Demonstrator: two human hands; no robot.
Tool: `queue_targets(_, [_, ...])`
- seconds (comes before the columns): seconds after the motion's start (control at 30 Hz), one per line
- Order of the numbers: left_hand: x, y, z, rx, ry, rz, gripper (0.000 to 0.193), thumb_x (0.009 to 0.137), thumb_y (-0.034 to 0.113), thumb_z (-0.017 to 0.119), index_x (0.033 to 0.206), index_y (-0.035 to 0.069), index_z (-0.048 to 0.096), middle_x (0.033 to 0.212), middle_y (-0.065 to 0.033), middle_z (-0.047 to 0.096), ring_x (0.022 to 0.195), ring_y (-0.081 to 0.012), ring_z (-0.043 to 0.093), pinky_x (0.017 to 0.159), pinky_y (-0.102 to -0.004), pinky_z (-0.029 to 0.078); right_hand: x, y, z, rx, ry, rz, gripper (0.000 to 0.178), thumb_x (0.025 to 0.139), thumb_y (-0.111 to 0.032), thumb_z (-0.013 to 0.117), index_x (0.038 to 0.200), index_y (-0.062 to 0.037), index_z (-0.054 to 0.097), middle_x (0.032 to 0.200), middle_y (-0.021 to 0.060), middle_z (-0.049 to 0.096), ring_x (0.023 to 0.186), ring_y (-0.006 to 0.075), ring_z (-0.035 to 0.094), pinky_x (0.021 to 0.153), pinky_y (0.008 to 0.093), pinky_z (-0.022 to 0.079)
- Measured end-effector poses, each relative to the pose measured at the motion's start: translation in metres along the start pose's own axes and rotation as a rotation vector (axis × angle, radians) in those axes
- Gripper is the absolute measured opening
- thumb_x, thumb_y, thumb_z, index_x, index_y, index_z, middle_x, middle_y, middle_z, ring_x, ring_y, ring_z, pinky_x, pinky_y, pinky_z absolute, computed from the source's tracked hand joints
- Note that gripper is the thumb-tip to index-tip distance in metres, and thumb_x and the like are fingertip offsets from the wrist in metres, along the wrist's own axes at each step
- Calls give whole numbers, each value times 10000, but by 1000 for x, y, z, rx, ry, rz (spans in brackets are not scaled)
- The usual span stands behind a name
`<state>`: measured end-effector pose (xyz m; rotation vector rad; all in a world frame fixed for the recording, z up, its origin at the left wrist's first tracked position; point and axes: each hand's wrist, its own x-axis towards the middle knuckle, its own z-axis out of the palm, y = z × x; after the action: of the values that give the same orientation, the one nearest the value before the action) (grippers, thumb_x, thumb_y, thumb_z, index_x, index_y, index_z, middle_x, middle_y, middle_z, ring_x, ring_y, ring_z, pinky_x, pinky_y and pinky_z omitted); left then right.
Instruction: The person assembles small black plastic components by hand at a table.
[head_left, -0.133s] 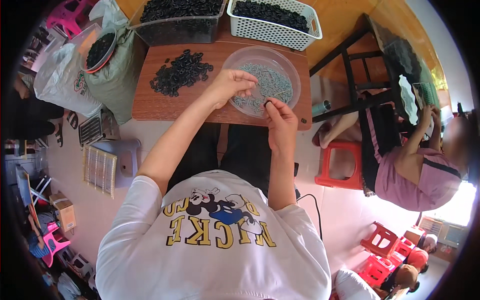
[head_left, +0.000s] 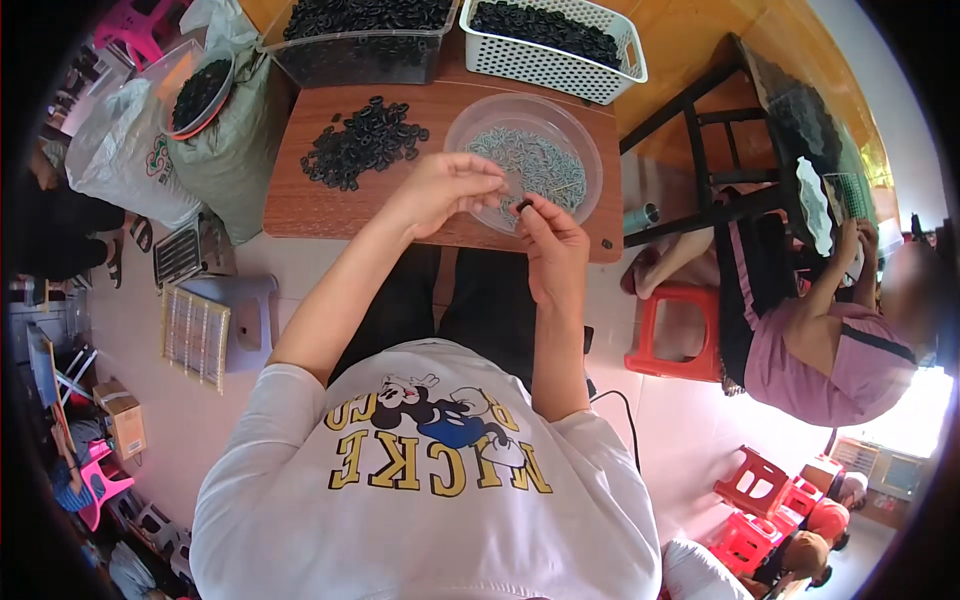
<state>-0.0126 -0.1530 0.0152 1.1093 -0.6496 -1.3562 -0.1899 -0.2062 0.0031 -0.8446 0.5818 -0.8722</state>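
My right hand [head_left: 557, 250] pinches a small black oval plastic piece [head_left: 524, 205] between thumb and fingers, over the near edge of a clear round bowl [head_left: 592, 165]. Many small silvery screw-like metal pieces [head_left: 540, 160] lie in that bowl. My left hand [head_left: 450, 190] is just to the left, above the bowl's left side, with its thumb and fingertips drawn together. Whatever it holds, if anything, is too small to make out. A loose heap of black oval pieces [head_left: 362, 145] lies on the brown wooden table [head_left: 300, 222], left of the bowl.
At the table's back stand a clear bin [head_left: 350, 65] and a white perforated basket [head_left: 550, 62], both filled with black pieces. Woven sacks [head_left: 235, 150] stand to the left, one carrying a bowl. On the right, a co-worker [head_left: 820, 350] sits by a black-framed table and a red stool [head_left: 675, 335].
Both hands have shifted slightly to the left and toward each other. The black piece has stayed in my right hand's pinch.
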Motion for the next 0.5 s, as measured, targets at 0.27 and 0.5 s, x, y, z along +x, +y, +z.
queue_targets(0.27, [-59, -20, -6, -435, 76, 23, 108, 877, 96, 616, 930, 7, 647, 832, -34, 639, 673, -68, 564, 633, -190, 483, -15, 7, 37, -285, -69, -9, 209, 804, -1, 660, 1010, 39, 659, 841, 59, 679, 726, 78, 602, 643, 180, 447])
queue_targets(0.5, [-75, -26, -16, -514, 94, 24, 125, 880, 115, 617, 934, 7, 650, 802, -27, 637, 663, -54, 542, 577, -178, 424, -24, 10, 59, -376, -116, -23, 196, 811, -2, 658, 999, 50, 657, 851, 82, 684, 738, 91, 629, 670, 191, 480])
